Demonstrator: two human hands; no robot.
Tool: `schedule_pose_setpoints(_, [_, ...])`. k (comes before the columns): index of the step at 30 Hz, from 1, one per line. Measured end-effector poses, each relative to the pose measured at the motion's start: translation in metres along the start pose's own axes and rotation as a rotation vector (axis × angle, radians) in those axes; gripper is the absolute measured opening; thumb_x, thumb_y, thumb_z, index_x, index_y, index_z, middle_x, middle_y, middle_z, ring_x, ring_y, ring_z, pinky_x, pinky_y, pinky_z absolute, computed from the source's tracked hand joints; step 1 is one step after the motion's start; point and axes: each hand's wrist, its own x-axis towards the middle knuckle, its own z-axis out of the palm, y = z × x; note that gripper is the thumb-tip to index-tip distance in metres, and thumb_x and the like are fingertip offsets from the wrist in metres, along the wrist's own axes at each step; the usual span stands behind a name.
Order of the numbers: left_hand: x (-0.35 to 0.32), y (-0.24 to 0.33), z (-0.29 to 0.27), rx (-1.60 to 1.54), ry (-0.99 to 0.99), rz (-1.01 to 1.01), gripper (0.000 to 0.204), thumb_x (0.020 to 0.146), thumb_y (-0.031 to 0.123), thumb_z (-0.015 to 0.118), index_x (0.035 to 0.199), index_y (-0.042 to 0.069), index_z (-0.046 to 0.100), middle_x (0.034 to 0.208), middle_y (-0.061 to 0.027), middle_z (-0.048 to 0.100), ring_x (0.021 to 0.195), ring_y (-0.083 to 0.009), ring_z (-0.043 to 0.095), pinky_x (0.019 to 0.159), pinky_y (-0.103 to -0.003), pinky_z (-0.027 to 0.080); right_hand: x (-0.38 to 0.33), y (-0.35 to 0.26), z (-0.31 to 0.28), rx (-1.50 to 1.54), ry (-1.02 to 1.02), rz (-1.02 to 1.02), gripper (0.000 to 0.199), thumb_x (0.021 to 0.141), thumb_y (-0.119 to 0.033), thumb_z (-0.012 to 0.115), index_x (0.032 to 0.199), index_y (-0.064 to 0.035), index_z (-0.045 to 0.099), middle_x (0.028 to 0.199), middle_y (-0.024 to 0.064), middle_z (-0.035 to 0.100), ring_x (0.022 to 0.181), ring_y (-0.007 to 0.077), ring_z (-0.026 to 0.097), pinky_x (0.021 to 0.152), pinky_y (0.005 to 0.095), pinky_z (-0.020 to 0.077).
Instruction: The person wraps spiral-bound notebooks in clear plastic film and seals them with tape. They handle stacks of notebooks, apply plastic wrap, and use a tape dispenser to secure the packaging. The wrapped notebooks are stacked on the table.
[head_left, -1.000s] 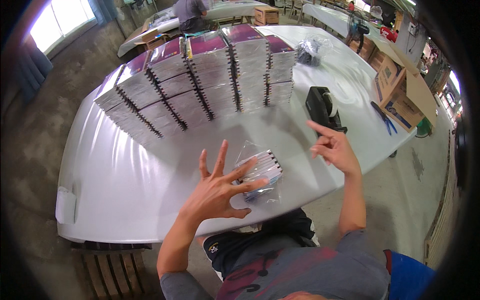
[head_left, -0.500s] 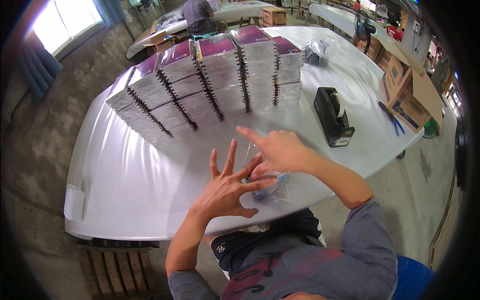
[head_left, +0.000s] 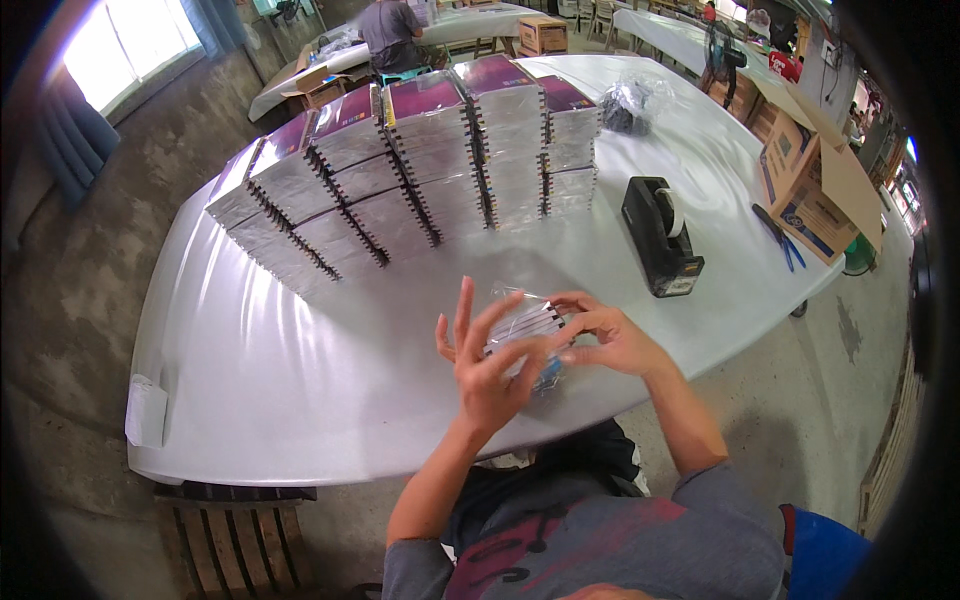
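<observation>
Near the front edge of the white-covered table, a clear plastic packet of slim white sticks with dark ends (head_left: pixel 530 324) is between my hands. My right hand (head_left: pixel 617 338) pinches the packet's right side with thumb and fingers. In front of its left side is my left hand (head_left: pixel 490 370), its fingers spread apart and the middle ones bent over the plastic. Whether the left fingertips press on the packet I cannot tell. Something blue (head_left: pixel 549 374) shows below, partly covered by the left hand.
Stacked plastic-wrapped packs with purple tops (head_left: pixel 425 95) stand in a row at the back. To the right are a black tape dispenser (head_left: pixel 660 238), blue-handled pliers (head_left: pixel 782 240) and an open carton (head_left: pixel 805 190). Crumpled clear plastic (head_left: pixel 630 105) lies behind. A person (head_left: pixel 390 35) sits farther off.
My right hand has drawn back to the right and its pointing index finger has bent onto the packet. My left hand has shifted right, and the white sticks have come into sight.
</observation>
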Motion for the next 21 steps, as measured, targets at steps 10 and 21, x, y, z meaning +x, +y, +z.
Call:
schedule_pose_setpoints(10, [-0.006,-0.014,-0.016,-0.315,-0.167,-0.400,0.038,0.066,0.024,0.080,0.092,0.006,0.059,0.126,-0.0149,0.042,0.115,-0.0301,0.047,0.091,-0.038,0.042,0.019,-0.013,0.024,0.308,0.108,0.208,0.015,0.072,-0.008,0.073,0.087,-0.0048,0.070,0.124,0.0130,0.049,0.113,0.0190,0.046,0.093,0.0317,0.0369])
schedule_pose_setpoints(21, [0.015,-0.036,-0.012,-0.739,-0.309,-0.875,0.040,0.072,0.014,0.077,0.102,-0.005,0.059,0.096,-0.0115,0.062,0.078,-0.0133,0.059,0.068,-0.024,0.047,0.050,0.000,0.021,0.395,0.194,0.377,0.032,0.070,-0.010,0.073,0.099,-0.0019,0.064,0.095,0.0062,0.062,0.082,0.0111,0.057,0.076,0.0246,0.0453])
